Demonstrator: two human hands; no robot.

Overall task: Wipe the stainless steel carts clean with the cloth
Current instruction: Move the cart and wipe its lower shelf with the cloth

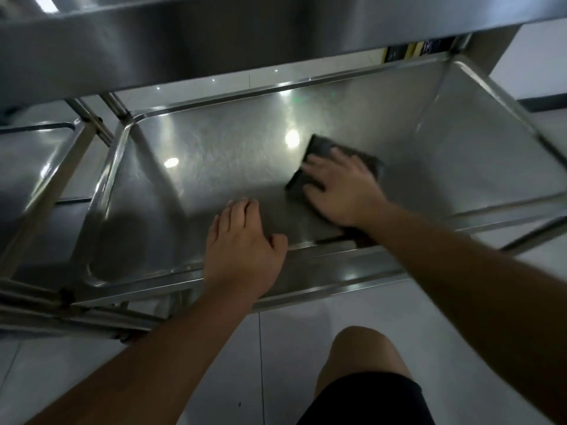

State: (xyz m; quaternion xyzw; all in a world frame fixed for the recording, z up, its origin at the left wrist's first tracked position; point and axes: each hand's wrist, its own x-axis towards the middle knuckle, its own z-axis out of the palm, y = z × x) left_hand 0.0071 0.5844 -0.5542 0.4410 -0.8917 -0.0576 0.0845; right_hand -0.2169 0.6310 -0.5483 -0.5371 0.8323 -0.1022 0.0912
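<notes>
— Right, entry one: where is the cloth [316, 154]?

— Dark grey, lying flat on the lower shelf [233, 154] of the stainless steel cart [147, 289], right of centre. The right hand [340, 188] presses down on it, fingers spread and straight, palm flat; the cloth's far corner and left edge show past the fingertips.

— And the left hand [242, 243]?

— Resting over the shelf's near rim, fingers extended onto the steel, thumb lying along the rim. It holds nothing. The two hands are near each other, not touching.

— Surroundings?

— An upper shelf [214, 41] overhangs the far side. A second cart [33, 167] stands just beside the first, at left, its frame touching or nearly so; I cannot tell which. Ceiling lights reflect as bright spots on the shelf. Below, a bare knee [359, 348] above a pale tiled floor [276, 378], with dark shorts [368, 400] at the frame's edge.
</notes>
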